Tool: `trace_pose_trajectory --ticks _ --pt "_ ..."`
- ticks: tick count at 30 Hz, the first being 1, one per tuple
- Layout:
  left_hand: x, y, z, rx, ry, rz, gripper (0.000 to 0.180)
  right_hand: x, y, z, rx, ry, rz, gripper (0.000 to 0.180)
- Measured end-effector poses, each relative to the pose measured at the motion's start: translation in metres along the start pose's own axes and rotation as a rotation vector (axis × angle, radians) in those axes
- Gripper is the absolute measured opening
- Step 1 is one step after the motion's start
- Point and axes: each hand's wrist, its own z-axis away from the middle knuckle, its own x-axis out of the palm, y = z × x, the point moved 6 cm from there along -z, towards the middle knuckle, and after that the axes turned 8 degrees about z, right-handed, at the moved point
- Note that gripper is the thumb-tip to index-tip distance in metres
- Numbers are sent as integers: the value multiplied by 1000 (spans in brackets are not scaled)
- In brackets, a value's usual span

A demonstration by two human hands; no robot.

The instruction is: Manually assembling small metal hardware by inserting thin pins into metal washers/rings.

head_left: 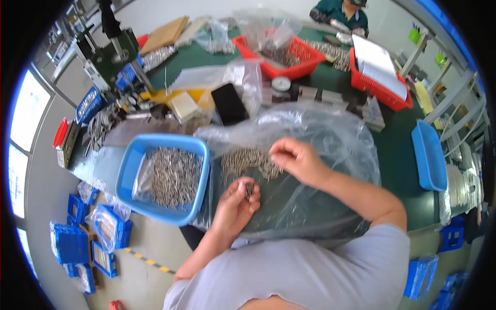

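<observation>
Over the clear plastic sheet (330, 142) spread on the green table (400, 155), your left hand (233, 205) is turned palm up, its fingers curled round a few small dark metal pieces (249, 190). Your right hand (302, 161) hangs at the right end of the pile of metal pieces (245, 161), thumb and forefinger drawn near each other; you cannot tell from this view whether they meet or pinch a piece. That pile lies on the sheet, just beyond your left hand. To your left stands a light blue basket (152, 210), holding many more pieces (177, 178) and a clear bag (143, 179). Beyond the sheet lie a black flat rectangular thing (229, 105) and a round dial (280, 83); farther off are a red basket (305, 67) and, across the table, a co-worker (343, 14).
</observation>
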Motion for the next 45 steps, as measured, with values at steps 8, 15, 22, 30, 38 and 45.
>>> trace_pose_trajectory --ticks 8,15,22,30,38,45 --pt "1 3 -1 6 -6 -36 26 -32 13 16 154 -116 94 8" --pt "4 -1 3 -44 -8 -78 19 -17 -18 25 -434 -79 685 17" --pt "28 8 3 -77 -49 -116 19 -6 -18 17 -375 -84 774 15" --pt "36 29 13 -137 -40 -37 21 5 0 13 -382 31 756 19" --pt "59 109 47 206 -29 -91 27 6 -1 12 -416 20 683 18" --pt "44 174 58 609 236 -910 16 8 -2 12 -418 25 690 17"
